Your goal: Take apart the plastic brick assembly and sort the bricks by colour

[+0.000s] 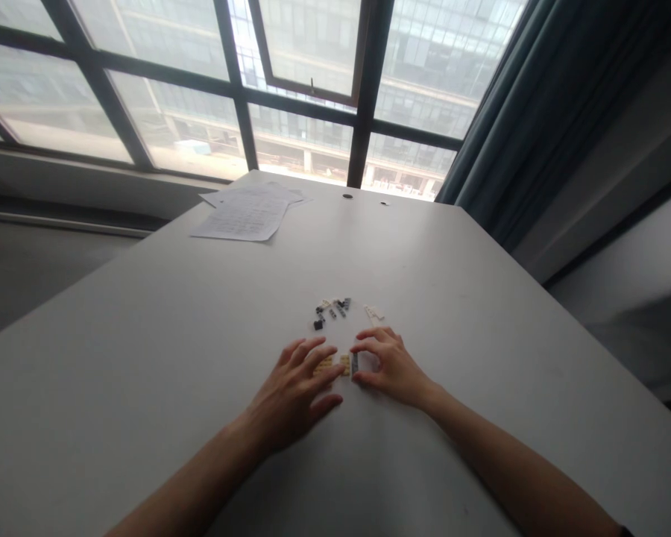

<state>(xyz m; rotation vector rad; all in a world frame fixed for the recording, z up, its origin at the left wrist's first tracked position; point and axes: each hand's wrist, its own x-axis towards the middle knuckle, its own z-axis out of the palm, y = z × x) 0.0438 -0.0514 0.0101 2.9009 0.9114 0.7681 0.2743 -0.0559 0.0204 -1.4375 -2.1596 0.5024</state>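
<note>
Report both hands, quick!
Left hand: open over tan, studded plastic pieces.
Right hand: curled around a narrow dark-grey plastic piece; firm grip can't be told.

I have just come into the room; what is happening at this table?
A person is handling small building pieces on a white table. The left hand is spread over tan pieces, partly hiding them. The right hand has finger and thumb at the ends of a grey piece; whether it grips is unclear. Other pieces lie beyond the hands, and papers farther off.
</note>
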